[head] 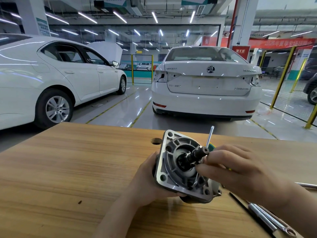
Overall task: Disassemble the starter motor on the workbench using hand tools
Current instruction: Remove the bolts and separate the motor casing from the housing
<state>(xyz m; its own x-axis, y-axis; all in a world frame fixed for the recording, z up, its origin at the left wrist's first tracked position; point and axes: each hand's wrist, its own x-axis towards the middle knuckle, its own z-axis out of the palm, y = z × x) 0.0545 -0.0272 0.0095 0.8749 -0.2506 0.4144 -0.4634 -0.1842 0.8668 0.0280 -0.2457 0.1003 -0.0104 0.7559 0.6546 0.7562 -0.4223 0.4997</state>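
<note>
motor (169, 162), left hand (147, 177) beneath; hex key (209, 136) — right hand (240, 169)

The left hand (146, 179) and the right hand (240, 169) are both bare.

I see the starter motor (169, 170) held just over the workbench (68, 169), near its far edge, tilted so that its grey flange with bolt holes faces me. A dark shaft (197, 154) sticks out from the middle. A thin silver key (209, 136) crosses the flange, its long end pointing up from the workbench.
</note>
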